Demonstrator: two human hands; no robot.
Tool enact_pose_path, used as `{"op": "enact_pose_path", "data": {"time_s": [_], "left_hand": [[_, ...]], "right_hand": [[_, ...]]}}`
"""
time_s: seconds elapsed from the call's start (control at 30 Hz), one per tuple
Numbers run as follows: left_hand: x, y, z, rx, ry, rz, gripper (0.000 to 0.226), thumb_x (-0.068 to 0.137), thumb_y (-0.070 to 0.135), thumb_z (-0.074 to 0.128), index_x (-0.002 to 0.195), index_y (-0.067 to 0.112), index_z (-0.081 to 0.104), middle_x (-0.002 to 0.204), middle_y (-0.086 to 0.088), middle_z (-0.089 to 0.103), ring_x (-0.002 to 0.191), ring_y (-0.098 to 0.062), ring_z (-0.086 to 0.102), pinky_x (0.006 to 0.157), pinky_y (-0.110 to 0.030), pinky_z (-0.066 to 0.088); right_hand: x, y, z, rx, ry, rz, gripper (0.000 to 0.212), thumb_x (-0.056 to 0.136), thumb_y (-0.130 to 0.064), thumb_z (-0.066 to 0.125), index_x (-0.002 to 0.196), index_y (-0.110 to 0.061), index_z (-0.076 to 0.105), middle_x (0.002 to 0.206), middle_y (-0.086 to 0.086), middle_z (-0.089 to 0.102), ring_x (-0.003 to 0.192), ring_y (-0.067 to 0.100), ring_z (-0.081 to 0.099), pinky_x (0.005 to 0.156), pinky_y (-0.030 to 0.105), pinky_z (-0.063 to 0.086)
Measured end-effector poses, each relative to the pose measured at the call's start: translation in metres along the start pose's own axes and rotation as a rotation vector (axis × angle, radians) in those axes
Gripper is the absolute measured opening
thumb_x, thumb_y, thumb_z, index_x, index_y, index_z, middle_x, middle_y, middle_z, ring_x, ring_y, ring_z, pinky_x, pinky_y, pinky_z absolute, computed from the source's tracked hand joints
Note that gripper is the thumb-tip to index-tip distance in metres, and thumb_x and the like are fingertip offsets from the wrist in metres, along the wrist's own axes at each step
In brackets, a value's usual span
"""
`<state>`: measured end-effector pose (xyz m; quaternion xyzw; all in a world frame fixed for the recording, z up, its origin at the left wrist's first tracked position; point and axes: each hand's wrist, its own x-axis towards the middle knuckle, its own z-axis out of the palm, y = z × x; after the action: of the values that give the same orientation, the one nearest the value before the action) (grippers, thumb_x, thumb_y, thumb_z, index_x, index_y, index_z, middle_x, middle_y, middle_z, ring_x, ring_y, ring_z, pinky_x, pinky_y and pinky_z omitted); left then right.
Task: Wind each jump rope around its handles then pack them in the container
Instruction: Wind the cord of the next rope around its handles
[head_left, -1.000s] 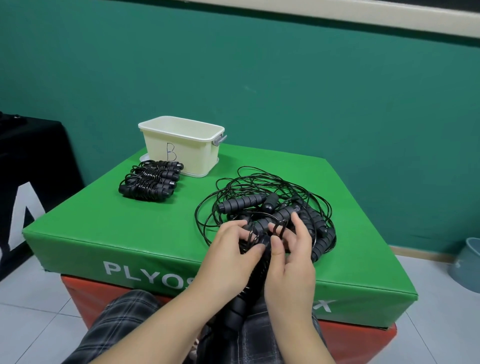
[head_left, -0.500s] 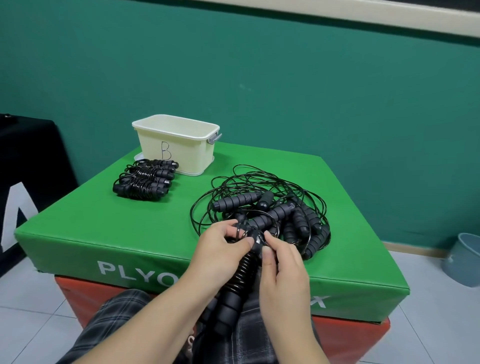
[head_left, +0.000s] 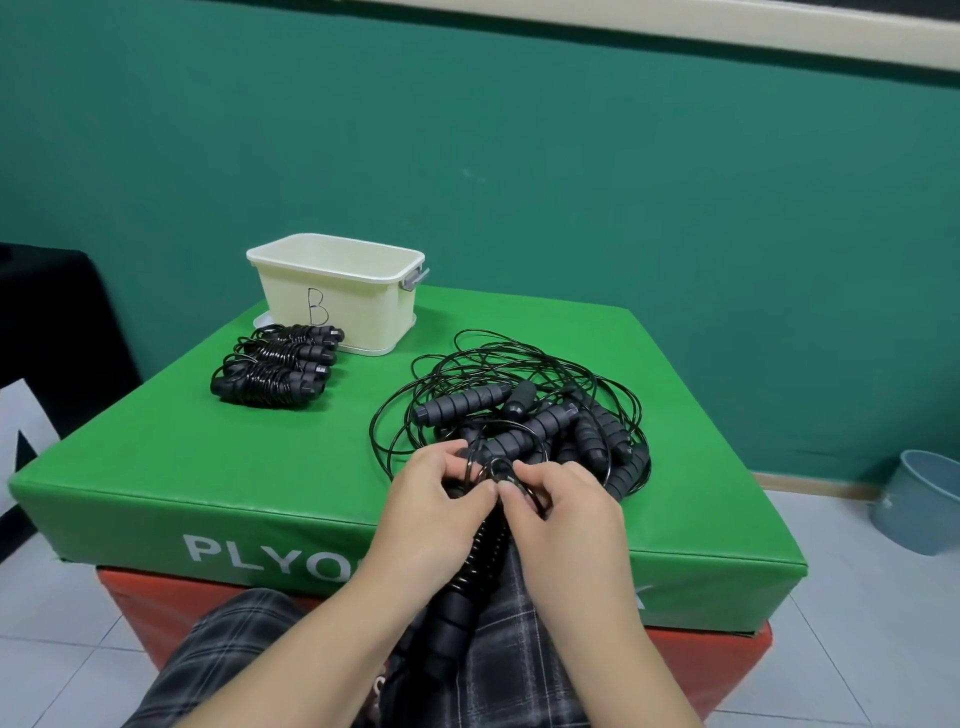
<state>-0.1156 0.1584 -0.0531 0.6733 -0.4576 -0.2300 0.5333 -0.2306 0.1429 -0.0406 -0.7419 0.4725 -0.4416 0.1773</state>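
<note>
At the near edge of the green plyo-box surface (head_left: 218, 467), both hands meeting over one jump rope (head_left: 480, 551) whose paired handles slant down toward the lap. Left hand (head_left: 431, 499) curled round the top of the handles, thumb and fingers (head_left: 485, 489) pinching the last small loops of cord; right hand (head_left: 563, 501) likewise closed, fingertips nipping the loose loop right beside the left thumb. Cord already coiled tight along the upper half of the handles, so probably the finishing tuck of this rope. Best done by keeping the handles pressed together, pulling the final turn snug, and slipping the free end under a neighbouring coil before letting go; otherwise a springy cord likely to unwind. Just behind the hands, a tangled heap of unwound ropes (head_left: 519, 410), near enough to snag a stray loop, so worth lifting the bundle clear. Farther left, three wound bundles (head_left: 275, 371) lying just in front of the cream container (head_left: 337, 291) marked B; its inside not visible from here.
</note>
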Motion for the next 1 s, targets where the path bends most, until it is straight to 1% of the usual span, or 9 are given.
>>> {"op": "enact_pose_path", "data": {"time_s": [0.1, 0.23, 0.3, 0.43, 0.57, 0.67, 0.77, 0.9, 1.0], "left_hand": [[-0.003, -0.001, 0.001, 0.045, 0.013, 0.05, 0.013, 0.083, 0.015, 0.067, 0.078, 0.018, 0.055, 0.119, 0.016, 0.047, 0.114, -0.002, 0.044, 0.081, -0.011, 0.027], [-0.005, -0.002, 0.002, 0.074, 0.006, 0.095, 0.019, 0.084, 0.014, 0.066, 0.076, 0.02, 0.05, 0.12, 0.014, 0.046, 0.115, -0.002, 0.042, 0.086, -0.013, 0.024], [-0.004, -0.003, 0.002, 0.073, 0.002, 0.103, 0.019, 0.084, 0.013, 0.067, 0.076, 0.019, 0.05, 0.119, 0.014, 0.046, 0.115, -0.002, 0.042, 0.086, -0.013, 0.024], [-0.002, -0.003, 0.001, 0.058, -0.011, 0.118, 0.018, 0.084, 0.012, 0.066, 0.077, 0.018, 0.051, 0.12, 0.015, 0.047, 0.114, -0.002, 0.044, 0.085, -0.012, 0.025], [-0.004, -0.002, 0.001, 0.058, -0.005, 0.156, 0.018, 0.085, 0.011, 0.064, 0.078, 0.019, 0.05, 0.122, 0.017, 0.047, 0.114, -0.002, 0.045, 0.086, -0.013, 0.026], [-0.012, -0.002, 0.002, 0.097, 0.04, 0.249, 0.02, 0.086, 0.01, 0.063, 0.081, 0.02, 0.047, 0.125, 0.017, 0.047, 0.114, 0.0, 0.044, 0.085, -0.002, 0.026], [-0.016, -0.005, 0.003, 0.111, 0.087, 0.312, 0.027, 0.087, 0.01, 0.063, 0.082, 0.027, 0.042, 0.126, 0.018, 0.047, 0.113, 0.002, 0.044, 0.084, 0.004, 0.023], [-0.016, -0.007, 0.002, 0.098, 0.119, 0.319, 0.023, 0.085, 0.01, 0.065, 0.082, 0.024, 0.047, 0.123, 0.018, 0.051, 0.112, 0.0, 0.048, 0.087, 0.001, 0.028], [-0.01, -0.007, 0.002, -0.042, 0.099, 0.208, 0.024, 0.08, 0.006, 0.07, 0.074, 0.019, 0.052, 0.12, 0.019, 0.057, 0.108, -0.001, 0.054, 0.092, -0.009, 0.035]], "right_hand": [[0.003, -0.009, -0.007, -0.15, -0.101, 0.001, 0.027, 0.093, -0.026, 0.058, 0.118, -0.017, 0.066, 0.093, -0.004, 0.053, 0.088, 0.016, 0.054, 0.073, 0.024, 0.036], [0.009, -0.022, -0.014, -0.289, -0.201, 0.024, 0.029, 0.098, -0.028, 0.048, 0.124, -0.022, 0.061, 0.111, 0.0, 0.054, 0.105, 0.02, 0.054, 0.081, 0.028, 0.039], [0.011, -0.025, -0.016, -0.343, -0.221, 0.023, 0.028, 0.098, -0.028, 0.047, 0.121, -0.023, 0.063, 0.111, 0.0, 0.053, 0.105, 0.021, 0.054, 0.077, 0.028, 0.036], [0.01, -0.021, -0.023, -0.339, -0.221, 0.027, 0.029, 0.097, -0.027, 0.05, 0.123, -0.024, 0.063, 0.11, -0.001, 0.052, 0.105, 0.018, 0.055, 0.085, 0.027, 0.041], [0.012, -0.022, -0.027, -0.448, -0.323, 0.0, 0.026, 0.099, -0.028, 0.046, 0.116, -0.021, 0.065, 0.102, 0.0, 0.045, 0.1, 0.021, 0.053, 0.076, 0.028, 0.037], [0.016, -0.028, -0.026, -0.508, -0.359, -0.054, 0.021, 0.1, -0.024, 0.044, 0.096, -0.016, 0.063, 0.09, -0.002, 0.034, 0.092, 0.022, 0.05, 0.066, 0.027, 0.028], [0.016, -0.031, -0.022, -0.552, -0.387, -0.133, 0.03, 0.098, -0.016, 0.046, 0.068, -0.016, 0.039, 0.079, -0.003, 0.026, 0.08, 0.022, 0.04, 0.059, 0.031, 0.024], [0.02, -0.026, -0.02, -0.495, -0.343, -0.277, 0.017, 0.09, -0.007, 0.058, 0.073, -0.011, 0.056, 0.081, 0.0, 0.033, 0.07, 0.026, 0.044, 0.059, 0.032, 0.03], [0.024, -0.024, -0.022, -0.564, -0.451, -0.273, 0.015, 0.097, -0.013, 0.047, 0.091, -0.009, 0.06, 0.091, 0.001, 0.033, 0.091, 0.028, 0.053, 0.069, 0.033, 0.036]]}}
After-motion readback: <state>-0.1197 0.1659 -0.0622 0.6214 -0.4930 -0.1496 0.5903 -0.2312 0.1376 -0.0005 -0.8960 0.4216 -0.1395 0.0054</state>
